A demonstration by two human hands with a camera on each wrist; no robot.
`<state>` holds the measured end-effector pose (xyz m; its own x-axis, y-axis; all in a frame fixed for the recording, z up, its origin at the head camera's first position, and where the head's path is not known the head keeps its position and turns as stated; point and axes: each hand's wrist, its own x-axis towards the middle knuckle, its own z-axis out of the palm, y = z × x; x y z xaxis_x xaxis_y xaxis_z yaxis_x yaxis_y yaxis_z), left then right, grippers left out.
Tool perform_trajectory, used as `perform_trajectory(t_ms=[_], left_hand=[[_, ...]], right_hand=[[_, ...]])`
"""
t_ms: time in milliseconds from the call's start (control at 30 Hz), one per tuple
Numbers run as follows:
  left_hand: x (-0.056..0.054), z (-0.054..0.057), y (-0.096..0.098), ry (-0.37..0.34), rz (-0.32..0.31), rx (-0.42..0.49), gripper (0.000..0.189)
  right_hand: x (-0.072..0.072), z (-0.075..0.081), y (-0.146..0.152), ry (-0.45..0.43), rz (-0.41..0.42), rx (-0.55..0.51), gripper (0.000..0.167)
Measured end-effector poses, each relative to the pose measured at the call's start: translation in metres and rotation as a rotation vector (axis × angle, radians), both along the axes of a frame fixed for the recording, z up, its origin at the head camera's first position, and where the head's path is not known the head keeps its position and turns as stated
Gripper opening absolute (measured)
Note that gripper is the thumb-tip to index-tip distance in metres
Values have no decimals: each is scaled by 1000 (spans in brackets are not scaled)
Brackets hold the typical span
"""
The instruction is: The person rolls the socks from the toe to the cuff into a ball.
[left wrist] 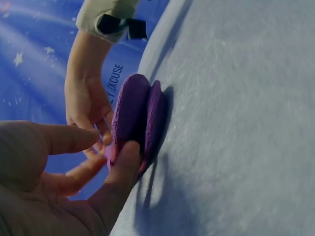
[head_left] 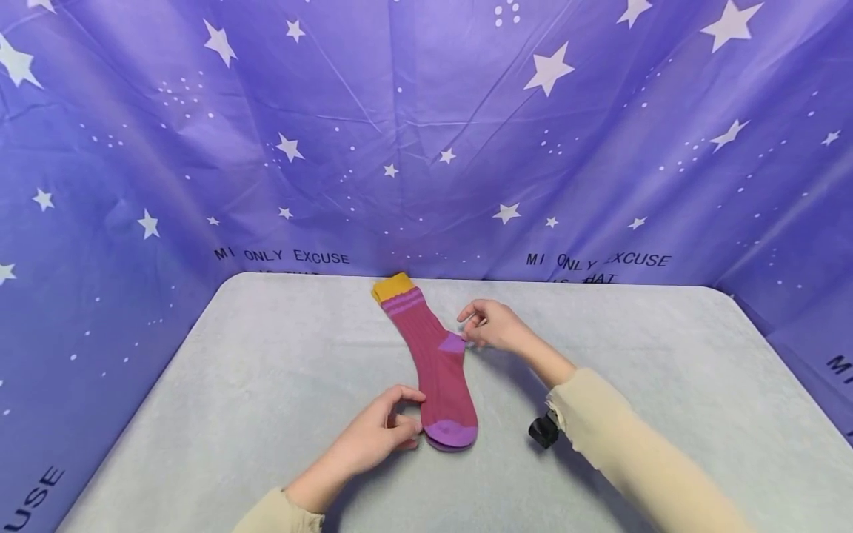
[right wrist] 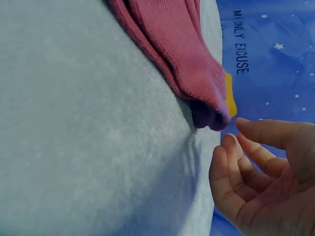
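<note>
A pair of dark pink socks (head_left: pixel 436 370) with purple toes and heels and mustard cuffs (head_left: pixel 395 287) lies stacked on the table, cuffs toward the back. At the left edge near the toes is my left hand (head_left: pixel 376 433), its index fingertip and thumb spread apart. In the left wrist view one fingertip overlaps the gap between the two purple toes (left wrist: pixel 130 105). Beside the purple heel (right wrist: pixel 214 115), my right hand (head_left: pixel 496 326) has loosely bent fingers with nothing between them; its fingertips stand right at the heel's edge.
The pale grey table (head_left: pixel 266 355) has rounded back corners. A purple-blue cloth with white stars and lettering (head_left: pixel 426 148) hangs behind it and at both sides. A black strap piece (head_left: pixel 544 431) hangs at the right sleeve's cuff.
</note>
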<state>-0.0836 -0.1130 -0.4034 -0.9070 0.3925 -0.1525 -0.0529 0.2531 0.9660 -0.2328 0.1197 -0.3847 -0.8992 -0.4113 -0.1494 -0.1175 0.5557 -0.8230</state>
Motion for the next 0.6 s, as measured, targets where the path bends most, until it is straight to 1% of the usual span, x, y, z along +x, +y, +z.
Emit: perform_trajectory(t_ms=[67,133,167,233,300,367,467,600], left_hand=[[1,2,1,147,11,-147,30],[2,4,4,279,26,-273,25],[2,5,5,324,29,-315,25],[1,5,7,367,19,-357,23],[-1,4,9,371,-5,-366,22],[-3,2,11,341,-40,-348,22],[-6,-2,12,287,-87,-290,23],[-10,-7,11,224,-130,-208,26]], right_hand=[[6,2,4,18,26,-17,26],[13,3,9,24,62,-38,26],[18,3,11,17,76,-51,27],[27,4,14,3,108,-75,27],[37,4,18,-13,147,-100,27],[47,3,21,-33,185,-130,27],[60,0,23,-62,241,-170,28],[72,-7,26,-109,311,-218,30]])
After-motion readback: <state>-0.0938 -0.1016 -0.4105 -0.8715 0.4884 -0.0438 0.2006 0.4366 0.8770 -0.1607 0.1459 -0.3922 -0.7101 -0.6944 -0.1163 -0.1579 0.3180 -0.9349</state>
